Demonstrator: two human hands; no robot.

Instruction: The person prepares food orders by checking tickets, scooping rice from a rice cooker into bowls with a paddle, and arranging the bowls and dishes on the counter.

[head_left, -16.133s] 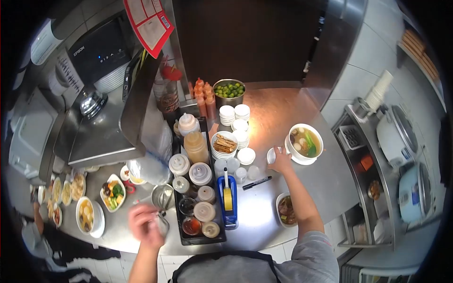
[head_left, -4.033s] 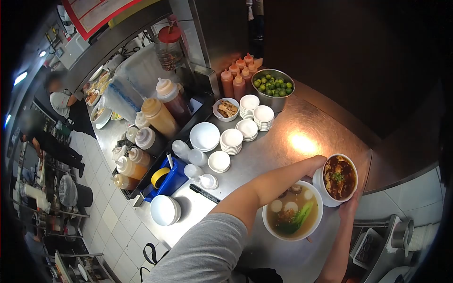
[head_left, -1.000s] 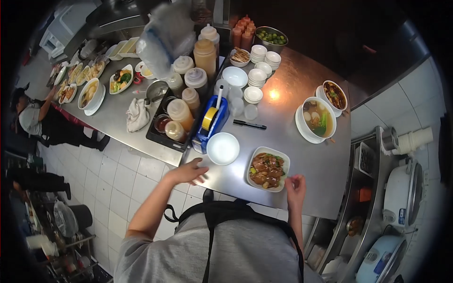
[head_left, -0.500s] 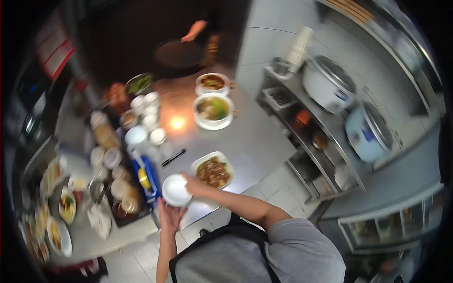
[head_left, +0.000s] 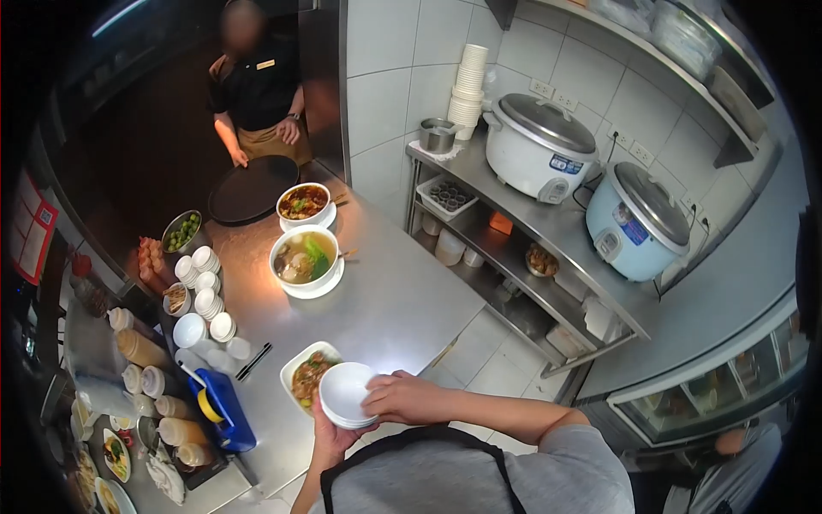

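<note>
A short stack of white bowls (head_left: 347, 390) is held between both hands just above the counter's front edge. My left hand (head_left: 334, 435) cups the stack from below on its left side. Curled over the right rim is my right hand (head_left: 401, 397). Behind the stack, and partly covered by it, lies a square white dish of brown meat (head_left: 310, 373). Farther back stand a bowl of clear soup with greens (head_left: 305, 256) on a saucer and a bowl of dark red soup (head_left: 303, 203). A black marker (head_left: 254, 361) lies left of the meat dish.
A blue tape dispenser (head_left: 224, 407) and squeeze bottles (head_left: 178, 431) stand at the left, near stacked small white dishes (head_left: 205, 283). Beyond the counter a person (head_left: 257, 94) holds a round black tray (head_left: 253, 190). Rice cookers (head_left: 541, 141) sit on the right shelf.
The view has swung right. Both hands have carried the white bowls from beside the tape dispenser to the front of the meat dish. The person with the tray now shows more fully.
</note>
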